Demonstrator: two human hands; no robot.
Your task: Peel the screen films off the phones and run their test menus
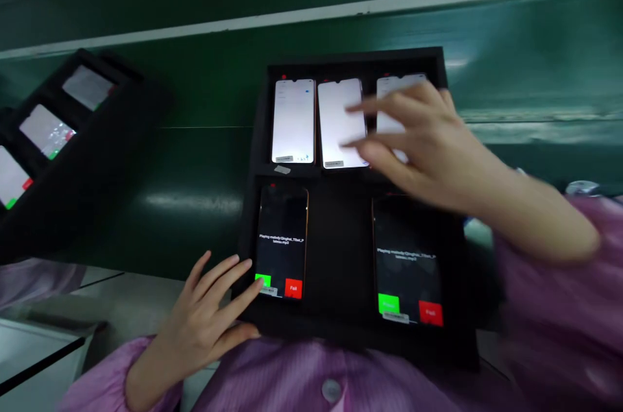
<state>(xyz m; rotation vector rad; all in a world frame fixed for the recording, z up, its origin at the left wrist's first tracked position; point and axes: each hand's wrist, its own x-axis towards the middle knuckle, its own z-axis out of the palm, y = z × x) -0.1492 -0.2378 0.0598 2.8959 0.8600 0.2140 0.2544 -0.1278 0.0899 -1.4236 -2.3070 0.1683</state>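
My left hand (211, 308) lies with fingers spread over the near left edge of a black tray (338, 256), one fingertip at the green button of a dark-screened phone (282, 224). My right hand (423, 133), smeared by motion, hovers with thumb and fingers apart at the white-screened middle phone (341, 120) in the back row. Whether it touches that phone I cannot tell. It partly hides the back right phone (402, 84). Another white-screened phone (293, 120) lies back left. At the near right, a dark-screened phone (409, 250) shows a green button and a red Fail button.
Another black tray (111, 133) with several lit phones stands at the left on the green worktop (199, 159). A pale strip (302, 23) runs across behind the trays. A small white label (282, 170) sits on the tray's divider.
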